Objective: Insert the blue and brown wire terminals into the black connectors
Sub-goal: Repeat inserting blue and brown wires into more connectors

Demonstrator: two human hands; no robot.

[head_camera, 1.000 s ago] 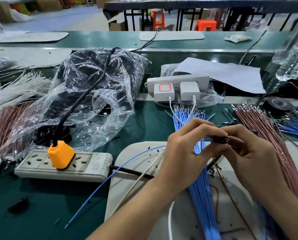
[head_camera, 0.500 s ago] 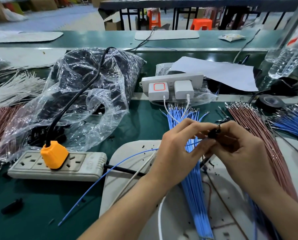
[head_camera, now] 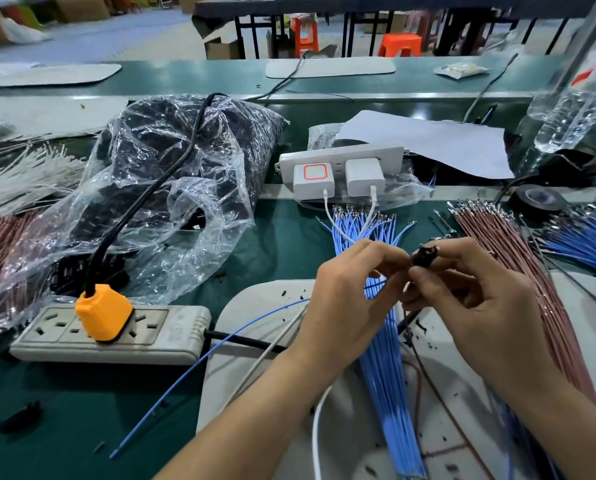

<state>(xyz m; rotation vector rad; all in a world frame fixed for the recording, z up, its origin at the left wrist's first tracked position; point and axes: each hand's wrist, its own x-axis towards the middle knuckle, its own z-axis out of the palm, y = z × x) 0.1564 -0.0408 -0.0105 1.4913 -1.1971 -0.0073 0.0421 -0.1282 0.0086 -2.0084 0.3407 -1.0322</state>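
My right hand (head_camera: 476,299) pinches a small black connector (head_camera: 425,256) between thumb and forefinger, above the bundle of blue wires (head_camera: 383,368). My left hand (head_camera: 352,296) meets it from the left, fingertips pinched on a single blue wire (head_camera: 199,362) that trails down-left across the mat and the green table. Whether the wire's terminal sits inside the connector is hidden by the fingers. A bundle of brown wires (head_camera: 518,271) lies to the right, metal terminals pointing away from me.
A white power strip (head_camera: 172,334) with an orange plug (head_camera: 102,311) lies left of the grey mat (head_camera: 241,327). A plastic bag of black parts (head_camera: 172,188) sits behind it. Two white chargers (head_camera: 338,174), a tape roll (head_camera: 539,200) and more blue wires (head_camera: 580,237) stand beyond.
The connector has turned in my right hand, so its open face shows more toward me. Both hands stay together and have shifted slightly in view as my head moved.
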